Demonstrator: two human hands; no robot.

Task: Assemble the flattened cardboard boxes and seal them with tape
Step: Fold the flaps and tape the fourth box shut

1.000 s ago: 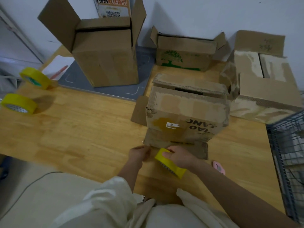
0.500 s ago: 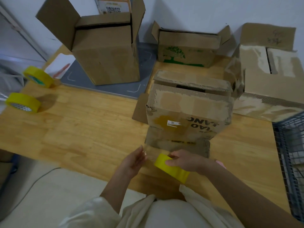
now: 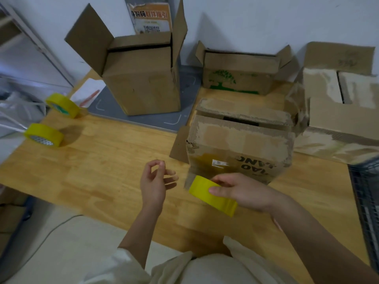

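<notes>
Tape roll (image 3: 212, 194) is gripped by R hand (image 3: 240, 191) near box (image 3: 240, 146); L hand (image 3: 155, 179) is raised, thumb and forefinger pinched, contents unclear.

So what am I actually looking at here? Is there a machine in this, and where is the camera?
No machine: a person works with bare hands, and the single camera sits on their head, looking down.

The right hand grips a yellow tape roll. The left hand is raised beside it, thumb and forefinger pinched; whether a clear tape end runs between them is too faint to tell.

Before the hands on the wooden table stands a worn cardboard box. Behind it are a tall open box, a box with a green tree print and a wide torn box. Two spare tape rolls lie at the left.
</notes>
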